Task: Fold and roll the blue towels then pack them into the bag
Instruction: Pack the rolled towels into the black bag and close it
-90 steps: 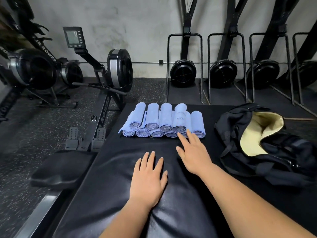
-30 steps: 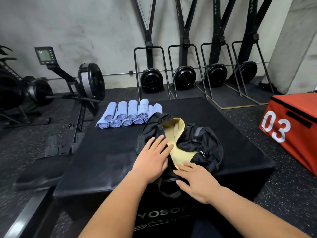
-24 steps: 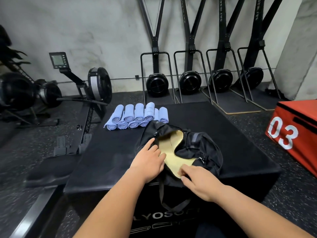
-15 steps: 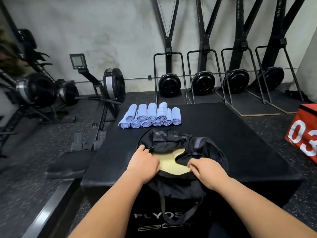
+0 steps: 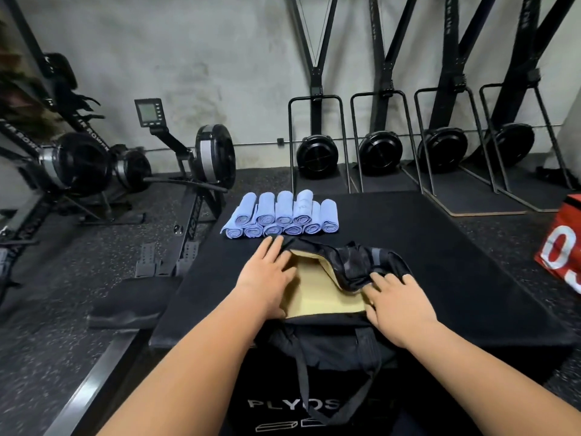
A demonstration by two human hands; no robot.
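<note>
Black bag [image 5: 361, 265] lies open on the box [image 5: 456, 278], tan lining [image 5: 320, 297] showing. Left hand [image 5: 267, 278] presses flat, fingers straight, on its 9 o'clock rim; right hand [image 5: 399, 300] rests at 3 o'clock, grip unclear. Rolled towels [image 5: 283, 215] sit stacked just beyond, at 12 o'clock.

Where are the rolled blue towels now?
In the head view, the rolled light-blue towels lie in two rows at the far left of the black padded box, just beyond the open black fabric bag.

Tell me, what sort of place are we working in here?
Most likely a gym: rowing machines at left, upright fan trainers along the wall, a red numbered box at right.
</note>
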